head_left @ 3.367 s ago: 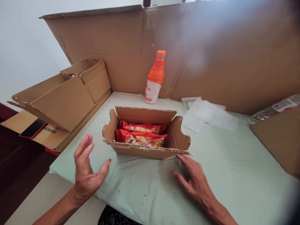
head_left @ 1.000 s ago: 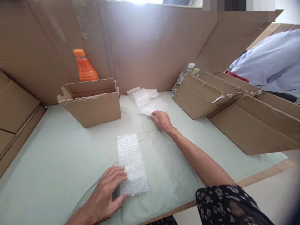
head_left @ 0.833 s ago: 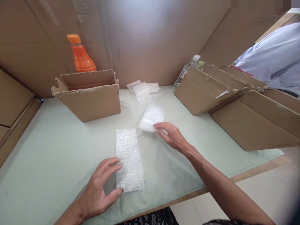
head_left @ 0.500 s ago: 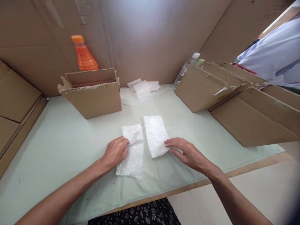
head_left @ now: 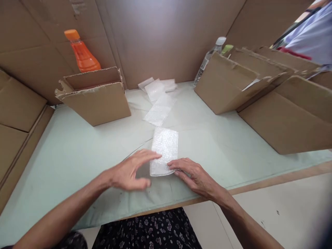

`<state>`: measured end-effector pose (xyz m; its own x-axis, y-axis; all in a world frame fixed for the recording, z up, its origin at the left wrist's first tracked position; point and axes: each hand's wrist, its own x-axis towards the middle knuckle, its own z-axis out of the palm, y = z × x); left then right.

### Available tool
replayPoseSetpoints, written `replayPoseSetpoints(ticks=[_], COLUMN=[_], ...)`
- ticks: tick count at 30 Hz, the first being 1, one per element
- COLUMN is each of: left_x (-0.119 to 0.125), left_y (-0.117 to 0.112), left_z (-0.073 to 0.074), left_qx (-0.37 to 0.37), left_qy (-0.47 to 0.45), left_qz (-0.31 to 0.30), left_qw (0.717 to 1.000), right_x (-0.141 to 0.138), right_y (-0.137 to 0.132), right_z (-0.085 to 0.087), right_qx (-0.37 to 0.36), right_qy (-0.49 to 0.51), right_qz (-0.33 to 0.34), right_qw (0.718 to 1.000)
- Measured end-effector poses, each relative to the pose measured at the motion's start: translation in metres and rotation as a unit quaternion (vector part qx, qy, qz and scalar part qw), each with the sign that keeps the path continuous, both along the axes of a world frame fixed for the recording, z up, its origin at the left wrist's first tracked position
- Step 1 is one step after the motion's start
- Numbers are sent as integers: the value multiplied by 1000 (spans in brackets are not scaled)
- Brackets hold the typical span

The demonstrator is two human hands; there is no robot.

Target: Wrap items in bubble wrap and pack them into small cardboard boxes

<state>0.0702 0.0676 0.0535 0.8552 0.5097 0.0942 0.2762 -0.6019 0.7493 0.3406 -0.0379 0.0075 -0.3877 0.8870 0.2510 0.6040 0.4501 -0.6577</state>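
Observation:
A small sheet of bubble wrap (head_left: 165,149) lies flat on the pale green table cover (head_left: 77,152), close to the near edge. My left hand (head_left: 129,171) hovers at its left side, fingers stretched out and a little blurred, fingertips at the sheet's edge. My right hand (head_left: 193,174) rests with flat fingers on the sheet's near right corner. A second bubble wrap sheet (head_left: 159,110) lies farther back, with several more pieces (head_left: 155,88) behind it. Neither hand holds anything.
An open cardboard box (head_left: 94,100) stands back left, an orange drink bottle (head_left: 81,53) behind it. Flattened cartons (head_left: 272,100) lean at the right beside a clear water bottle (head_left: 209,58). Cardboard walls ring the table. Another person's pale sleeve (head_left: 310,33) shows at top right.
Half a second ago two sheets lay side by side under my hands; now one sheet is under them and another lies farther back. My left hand has let go and opened.

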Motion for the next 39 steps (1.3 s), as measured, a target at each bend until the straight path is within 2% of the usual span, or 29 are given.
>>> replayPoseSetpoints(ticks=[2,4,5,7,8,10,12,14,17,20,22,24,26,28,31,34,36,39], left_x=[-22,-34,-36,-36,-34,-29,-24,-19,-17,-23,-26,-25,-17,-7,4,0,-8,-18], left_y=[-47,-78,-87,-91,-89,-80,-71,-64,-61,-62,-58,-49,-33,-14,8,12,7,-6], left_z=[-4,-12,-17,-29,-34,-42,-45,-44,-43,-40,-36,-30,-25,-21,-20,-23,-28,-38], left_qx=[-65,-84,-87,-96,-101,-107,-104,-98,-95,-49,4,26,-17,-96,-204,-282,-292,-252], left_qy=[17,13,11,14,18,26,35,54,77,14,-52,-80,-50,15,71,44,9,-15], left_qz=[23,119,176,274,305,327,320,299,272,263,256,237,195,139,73,68,97,127], left_qw=[997,989,980,957,947,939,941,948,955,963,965,968,979,986,974,956,951,959], right_x=[-14,-30,-38,-50,-54,-59,-62,-66,-76,-82,-82,-80,-77,-74,-73,-78,-82,-84], right_y=[5,10,13,15,15,9,-2,-12,-17,-11,-8,-7,-8,-6,7,26,35,36], right_z=[6,10,10,7,4,1,2,5,5,-6,-13,-14,-8,4,25,33,30,18], right_qx=[-46,-108,-138,-174,-164,-76,44,115,118,114,123,120,85,30,-56,-125,-102,45], right_qy=[25,40,41,38,34,8,-36,-89,-168,-208,-201,-185,-173,-164,-161,-203,-264,-326], right_qz=[41,76,87,76,47,-33,-83,-49,29,30,25,25,39,70,107,72,10,-74], right_qw=[998,990,986,981,985,996,995,988,978,971,972,975,981,984,979,969,959,941])
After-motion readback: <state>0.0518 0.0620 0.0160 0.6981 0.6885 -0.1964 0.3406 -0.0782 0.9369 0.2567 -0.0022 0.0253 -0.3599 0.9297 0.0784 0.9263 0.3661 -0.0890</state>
